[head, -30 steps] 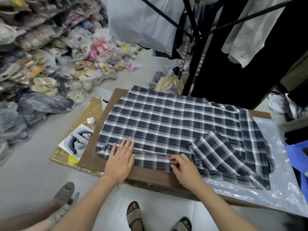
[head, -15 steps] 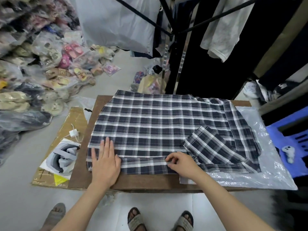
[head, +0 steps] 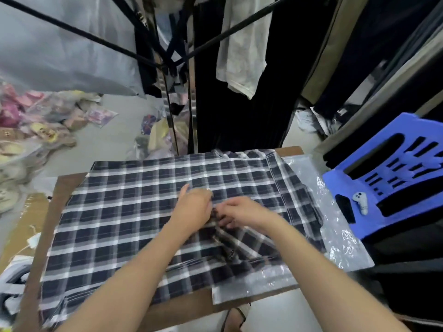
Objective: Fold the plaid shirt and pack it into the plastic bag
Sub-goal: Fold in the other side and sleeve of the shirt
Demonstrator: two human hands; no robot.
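One bench [head: 291, 150] carries the plaid shirt [head: 124, 212], spread flat, its right edge overlapping the plastic bag [head: 340, 245]. Left hand [head: 194, 208] and right hand [head: 242, 212] meet at the folded-in sleeve mid-shirt; fingers curled, apparently pinching cloth, though motion blur leaves the grip uncertain. Risk: an uneven pull skews the fold, or drags the slippery bag beneath off the bench.

A brown cardboard board [head: 288, 151] is seen laid flat as the work surface. A dark plaid shirt [head: 124, 212] is spread across most of it. A clear plastic bag [head: 335, 238] is laid along the board's right side, partly covered by the shirt's edge.
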